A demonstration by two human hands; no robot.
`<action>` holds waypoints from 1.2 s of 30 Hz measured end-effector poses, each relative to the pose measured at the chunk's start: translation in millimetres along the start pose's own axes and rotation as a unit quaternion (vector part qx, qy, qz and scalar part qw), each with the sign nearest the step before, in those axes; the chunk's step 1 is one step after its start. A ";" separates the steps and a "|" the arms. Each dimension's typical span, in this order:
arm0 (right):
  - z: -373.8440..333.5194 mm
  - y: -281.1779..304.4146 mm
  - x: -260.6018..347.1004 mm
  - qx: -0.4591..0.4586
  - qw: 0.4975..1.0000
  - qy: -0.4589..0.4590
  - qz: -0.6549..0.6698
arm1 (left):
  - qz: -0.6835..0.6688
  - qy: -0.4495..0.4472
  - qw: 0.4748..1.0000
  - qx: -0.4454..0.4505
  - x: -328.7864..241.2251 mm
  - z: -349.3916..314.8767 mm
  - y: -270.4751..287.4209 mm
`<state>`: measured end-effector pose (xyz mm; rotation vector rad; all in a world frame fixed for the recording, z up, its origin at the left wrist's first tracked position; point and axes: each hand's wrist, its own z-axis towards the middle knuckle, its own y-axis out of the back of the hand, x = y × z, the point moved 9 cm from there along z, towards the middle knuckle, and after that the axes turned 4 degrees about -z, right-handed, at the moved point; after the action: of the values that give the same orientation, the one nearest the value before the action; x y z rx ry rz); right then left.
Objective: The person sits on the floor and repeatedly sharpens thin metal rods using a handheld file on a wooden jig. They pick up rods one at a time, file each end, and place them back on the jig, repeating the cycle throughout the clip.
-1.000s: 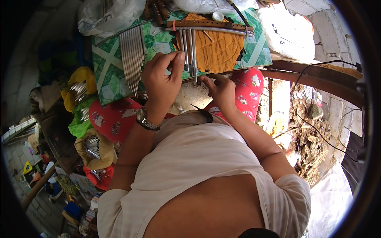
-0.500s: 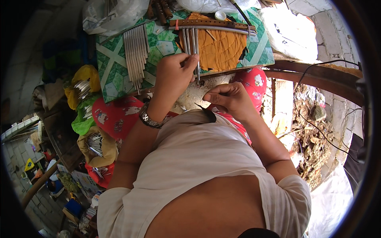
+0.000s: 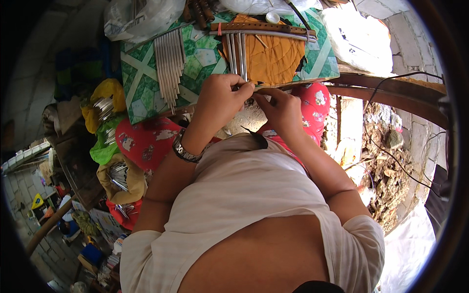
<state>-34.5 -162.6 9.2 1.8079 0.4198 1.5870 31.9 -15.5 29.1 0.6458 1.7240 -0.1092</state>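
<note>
My left hand [image 3: 222, 100], with a metal watch [image 3: 185, 147] at its wrist, is closed around the near end of a thin metal tube [image 3: 244, 56]. Its fingertips hide that end. My right hand [image 3: 286, 112] meets it just to the right, thumb and fingers pinched together; what they hold, if anything, is too small to make out. Several such tubes hang side by side toward me from a brown wooden strip with holes [image 3: 264, 28]. Beneath them lies an orange cloth [image 3: 276, 61].
A graded row of silver tubes [image 3: 168, 68] lies on the green patterned table [image 3: 139, 93]. Plastic bags [image 3: 141, 22] and a white cap [image 3: 272, 18] are at the back. Bags of metal tubes stand left, near a tan bag [image 3: 129, 188]. A black cable [image 3: 391, 156] hangs at right.
My right hand has moved up and left to meet my left hand. The left hand has shifted slightly toward me and right, now covering the tube's near end.
</note>
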 end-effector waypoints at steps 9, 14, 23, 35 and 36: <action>3.6 -29.7 -7.0 0.042 0.997 -0.016 0.057 | 0.026 -0.016 0.999 0.021 -3.3 -23.1 1.8; -6.5 5.0 5.8 0.155 0.987 -0.034 0.022 | 0.043 -0.008 0.998 0.043 -3.8 -35.2 2.6; -7.3 31.5 95.8 0.150 0.933 0.324 0.051 | 0.041 -0.018 0.997 0.058 -17.6 -55.3 7.1; 29.3 45.4 117.3 0.081 0.945 0.216 0.231 | 0.197 -0.079 0.926 -0.312 18.8 -20.6 178.7; 31.9 48.0 116.3 0.073 0.944 0.197 0.255 | 0.209 -0.053 0.924 -0.317 29.0 -16.8 188.8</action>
<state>10.3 -131.0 126.8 1.7969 0.2609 2.3509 103.1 160.2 57.1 0.4895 1.3666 0.6770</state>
